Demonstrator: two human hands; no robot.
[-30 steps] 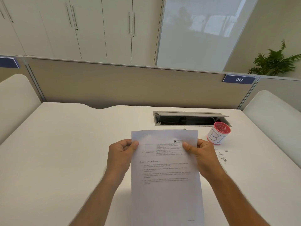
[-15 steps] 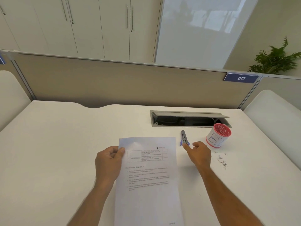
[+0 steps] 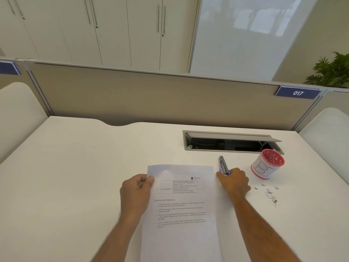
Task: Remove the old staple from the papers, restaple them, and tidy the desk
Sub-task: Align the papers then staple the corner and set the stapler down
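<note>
The divider sign [image 3: 297, 93] reads "017"; the one red cup [image 3: 267, 164] bears a hand-drawn "BI". The papers [image 3: 181, 210] lie on the worktop [image 3: 75, 176], headed "Questions for Reflection 2". The left hand [image 3: 135, 192] pinches their upper left edge. The right hand [image 3: 234, 181] has curled fingers touching the single stapler's [image 3: 223, 165] near end; a firm grip cannot be told. Several loose staples [image 3: 268, 192] lie scattered right of it.

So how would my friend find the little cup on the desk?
Look along the white desk to the grey cable hatch. The cup stands at its right end. It is the only round thing, with a red inside and big scribbled letters.
</note>
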